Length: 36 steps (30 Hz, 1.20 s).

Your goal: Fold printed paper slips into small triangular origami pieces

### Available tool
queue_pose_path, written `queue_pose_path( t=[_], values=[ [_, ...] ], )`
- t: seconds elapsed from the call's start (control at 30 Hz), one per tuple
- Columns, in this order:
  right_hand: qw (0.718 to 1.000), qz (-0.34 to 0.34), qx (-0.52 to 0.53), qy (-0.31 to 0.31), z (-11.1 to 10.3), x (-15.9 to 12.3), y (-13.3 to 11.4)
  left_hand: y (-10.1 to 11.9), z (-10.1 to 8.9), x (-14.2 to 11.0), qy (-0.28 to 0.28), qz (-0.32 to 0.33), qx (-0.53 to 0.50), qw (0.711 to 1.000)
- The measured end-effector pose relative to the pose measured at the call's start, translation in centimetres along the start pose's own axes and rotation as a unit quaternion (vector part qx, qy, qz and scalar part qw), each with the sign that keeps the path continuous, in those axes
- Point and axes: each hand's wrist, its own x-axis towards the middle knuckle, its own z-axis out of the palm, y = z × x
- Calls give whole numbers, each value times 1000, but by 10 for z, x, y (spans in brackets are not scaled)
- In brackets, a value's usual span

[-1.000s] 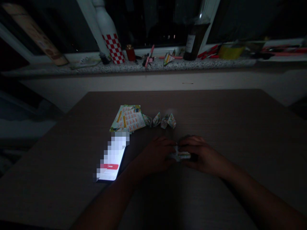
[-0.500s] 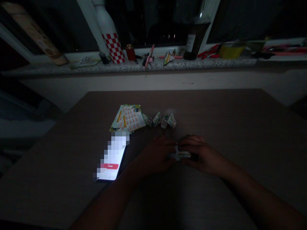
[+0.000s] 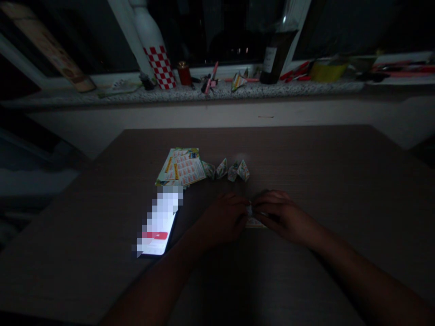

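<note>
A small piece of printed paper [image 3: 255, 223] lies partly folded on the table between my hands. From its left side, my left hand [image 3: 226, 219] grips the paper, thumb and fingers closed near its raised fold. Opposite it, my right hand [image 3: 283, 213] pinches the paper with thumb and index finger. Both hands hide much of the sheet. Just beyond them stands a row of several folded paper shapes [image 3: 242, 170]. Left of that row, a fanned stack of printed sheets [image 3: 186, 167] lies flat.
A lit phone [image 3: 159, 226] lies beside my left forearm. On the granite windowsill [image 3: 190, 94] behind the wooden table [image 3: 306, 154] stand a red-checkered white bottle [image 3: 161, 63], a dark bottle [image 3: 273, 63], a red jar [image 3: 184, 73], pens [image 3: 212, 78] and a yellow container [image 3: 328, 71].
The paper's printed face now shows lower, between my thumbs, where a narrow folded strip showed before. My right thumb and fingers have drawn closer to the fold. The other things are unmoved.
</note>
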Motion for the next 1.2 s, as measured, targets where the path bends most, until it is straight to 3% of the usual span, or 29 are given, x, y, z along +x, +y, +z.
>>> queue_pose_path(
  t=[0.37,0.8,1.2],
  values=[
    [1000,-1,-7,12,6,1,6,-2,9,3,22,-4,-3,1000],
    [999,16,-21,41,12,2,8,1,25,6,82,-52,-9,995],
    [998,21,-21,52,14,2,5,1,28,5,84,-59,-14,995]
  ],
)
